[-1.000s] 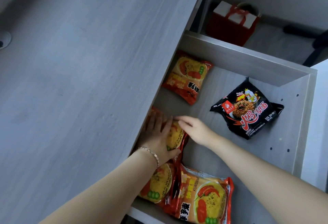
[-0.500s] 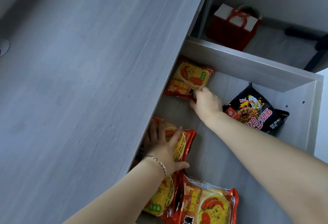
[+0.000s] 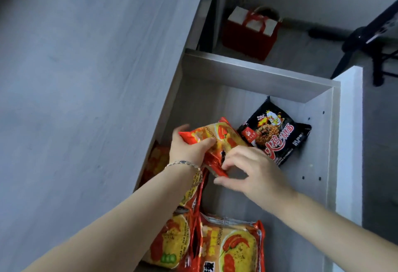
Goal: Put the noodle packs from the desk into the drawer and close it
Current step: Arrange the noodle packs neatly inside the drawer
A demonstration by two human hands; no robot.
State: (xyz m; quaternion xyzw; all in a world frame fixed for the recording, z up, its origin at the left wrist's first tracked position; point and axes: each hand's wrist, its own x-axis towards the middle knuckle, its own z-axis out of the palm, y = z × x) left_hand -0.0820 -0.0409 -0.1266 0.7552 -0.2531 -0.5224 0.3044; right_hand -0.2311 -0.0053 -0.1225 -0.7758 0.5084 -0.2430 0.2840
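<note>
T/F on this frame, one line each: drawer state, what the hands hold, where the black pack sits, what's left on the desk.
1. The drawer is open. True.
2. The left hand grips an orange noodle pack. True.
3. The black noodle pack lies on the desk. False: it lies on the drawer floor, near the far right corner.
4. The right hand rests flat on the desk. False: it is over the drawer, fingers at the lifted pack's lower end.
5. No packs show on the visible desk top. True.

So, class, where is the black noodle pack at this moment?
In the head view, the black noodle pack lies flat in the open drawer, near its far right corner, just beyond the right hand.
</note>
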